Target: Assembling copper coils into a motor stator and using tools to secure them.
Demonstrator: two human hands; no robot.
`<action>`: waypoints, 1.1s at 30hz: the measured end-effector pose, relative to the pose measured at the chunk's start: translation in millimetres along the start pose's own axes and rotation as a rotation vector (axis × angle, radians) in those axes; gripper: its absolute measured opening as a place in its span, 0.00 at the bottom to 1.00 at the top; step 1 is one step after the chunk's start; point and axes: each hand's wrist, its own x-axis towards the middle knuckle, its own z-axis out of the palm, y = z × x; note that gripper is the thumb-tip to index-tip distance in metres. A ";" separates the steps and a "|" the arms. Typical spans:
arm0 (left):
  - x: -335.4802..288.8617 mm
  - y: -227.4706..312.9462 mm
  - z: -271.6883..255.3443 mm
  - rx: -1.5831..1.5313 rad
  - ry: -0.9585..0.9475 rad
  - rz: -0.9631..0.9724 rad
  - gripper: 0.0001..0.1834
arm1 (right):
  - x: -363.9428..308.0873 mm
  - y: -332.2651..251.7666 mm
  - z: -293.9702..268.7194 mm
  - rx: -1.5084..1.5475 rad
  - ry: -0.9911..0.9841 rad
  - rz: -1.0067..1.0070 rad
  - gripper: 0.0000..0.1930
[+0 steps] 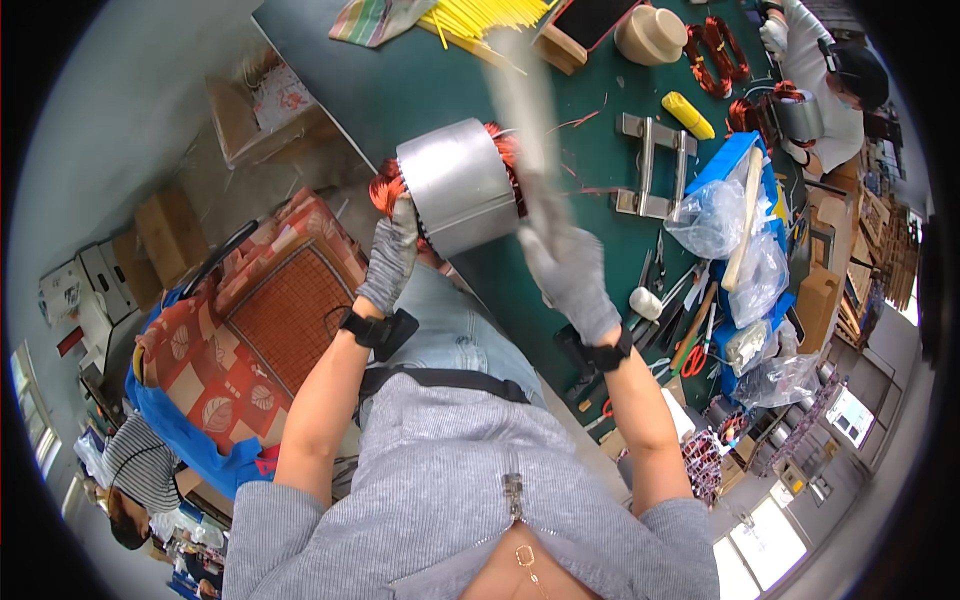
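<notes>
A motor stator [458, 186], a silver metal cylinder with red-orange copper windings bulging from both ends, rests tilted at the table's near edge. My left hand [393, 252], in a grey glove, is closed on its left end, with the thumb by the copper windings [386, 188]. Beside its right end, my right hand [568, 270], gloved too, grips a long pale stick-like tool [528, 105] that points up and away. Motion smears this tool, so its exact kind cannot be told. My right fingers are partly hidden and blurred.
On the green table [350, 85] are yellow strips [485, 18], a metal frame [655, 165], a yellow roll [688, 115], copper coils [715, 55], red-handled scissors [693, 360] and plastic bags [715, 215]. A co-worker [830, 90] handles another stator at far right. A red patterned chair [215, 370] stands left.
</notes>
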 end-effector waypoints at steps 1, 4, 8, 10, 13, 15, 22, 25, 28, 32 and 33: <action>-3.5 -4.3 1.6 -0.048 0.061 0.044 0.21 | 11.7 9.4 -1.4 0.143 -0.001 0.069 0.30; 11.7 -23.2 -9.8 0.149 0.093 0.188 0.20 | 48.7 2.0 -51.1 0.445 -0.297 0.346 0.27; 17.2 19.7 -5.5 -0.251 -0.007 -0.246 0.26 | 12.3 -9.1 -7.6 0.616 0.490 -0.115 0.31; 32.0 -10.7 -10.9 -0.045 -0.014 -0.170 0.27 | 23.4 1.2 4.8 0.099 0.120 -0.142 0.30; 36.5 5.5 -16.5 0.031 0.021 -0.091 0.26 | 58.1 -4.1 -40.0 0.292 0.039 0.072 0.26; 40.4 10.9 -19.3 -0.116 0.068 -0.179 0.26 | 60.2 -12.0 -46.7 0.132 0.445 -0.228 0.26; 57.4 9.3 -18.8 -0.389 0.156 -0.402 0.30 | 81.1 -6.0 -44.1 0.241 -0.254 0.292 0.25; 72.3 20.3 -18.3 -0.657 0.226 -0.490 0.29 | 62.2 -18.1 -20.2 0.453 0.414 -0.155 0.26; 74.3 43.6 -16.9 -0.636 0.184 -0.556 0.29 | 62.4 -17.8 -12.2 0.286 -0.104 0.098 0.26; 76.8 55.8 -26.7 -0.592 0.204 -0.535 0.29 | 92.7 -29.4 -47.7 0.237 -0.247 0.255 0.26; 82.9 51.3 -26.9 -0.625 0.201 -0.567 0.29 | 88.9 -36.8 -37.3 0.353 0.173 0.081 0.26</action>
